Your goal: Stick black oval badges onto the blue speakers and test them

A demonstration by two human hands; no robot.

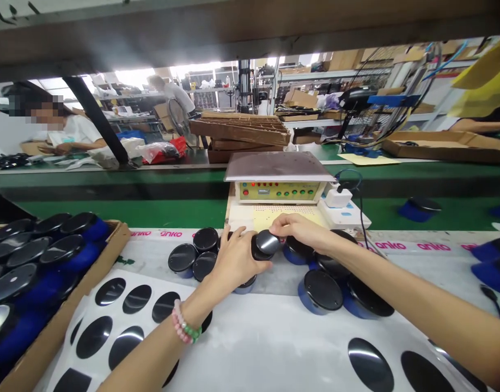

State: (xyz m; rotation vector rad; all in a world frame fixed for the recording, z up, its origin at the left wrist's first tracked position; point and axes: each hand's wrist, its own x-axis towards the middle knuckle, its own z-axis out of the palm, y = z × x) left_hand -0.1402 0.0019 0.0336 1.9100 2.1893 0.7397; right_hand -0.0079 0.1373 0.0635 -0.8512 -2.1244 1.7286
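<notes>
My left hand (pixel 236 258), with a pink and green bead bracelet at the wrist, is wrapped round a black-topped round device (pixel 258 251). Between the fingertips of my right hand (pixel 293 226) is the edge of a glossy black round sticker (pixel 268 242), tilted over that device; whether it touches the top I cannot tell. Left of my left hand stand several round devices (pixel 182 258), partly hidden by it. More black-topped blue devices (pixel 320 291) stand below my right forearm. Under my left forearm lies a white sheet with black round stickers (pixel 127 324).
A cardboard tray (pixel 107 256) of blue devices flanks the left side. Behind my hands stands a control box (pixel 274 190) with buttons, beside a white power plug (pixel 339 197). A blue device (pixel 419 208) sits on the green belt (pixel 184 212). A co-worker (pixel 74 130) sits at far left.
</notes>
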